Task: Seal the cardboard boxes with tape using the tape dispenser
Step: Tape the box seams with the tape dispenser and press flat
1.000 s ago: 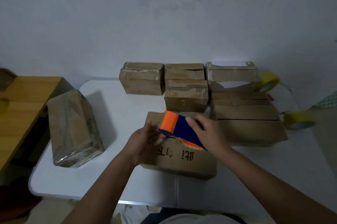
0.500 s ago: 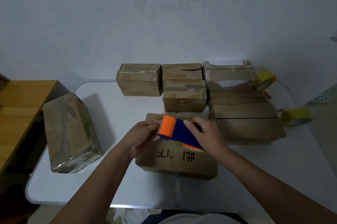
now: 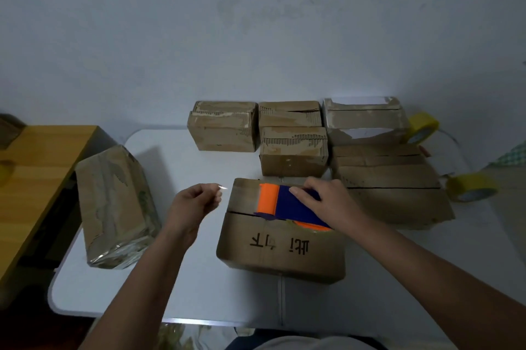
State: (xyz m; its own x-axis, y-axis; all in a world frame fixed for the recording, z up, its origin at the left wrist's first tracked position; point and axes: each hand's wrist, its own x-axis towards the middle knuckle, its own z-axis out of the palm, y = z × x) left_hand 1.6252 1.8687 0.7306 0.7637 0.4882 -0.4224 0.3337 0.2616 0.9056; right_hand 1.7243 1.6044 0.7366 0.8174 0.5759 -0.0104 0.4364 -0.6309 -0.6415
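Right hand [image 3: 327, 201]: curled over the blue body of the tape dispenser [image 3: 287, 206], gripping it and pressing it onto the top of the nearest cardboard box [image 3: 280, 238]; orange roller end points away from the palm toward the other hand, set right at the flap seam, probably so tape can be laid along or across that slit. Left hand [image 3: 196, 204]: raised just off the box's edge beside the roller, fingers drawn together, thumb and fingertips pinching a thin pale sliver that glints at the tips; likely the free end of clear tape pulled out to start a strip, though no film is visible between it and the dispenser. Box under the right hand: flaps closed, seam still dark and open-looking, handwritten characters on its near flap; judged not yet sealed. Beyond the right hand: a cluster of worn boxes [image 3: 293, 150], close together, presumably queued. Outward of the left hand: one larger box [image 3: 113, 207] under glossy wrap, well apart, perhaps already done. Outward of the right hand: two yellow tape rolls [image 3: 469, 187], spare stock on the white table [image 3: 142, 287].
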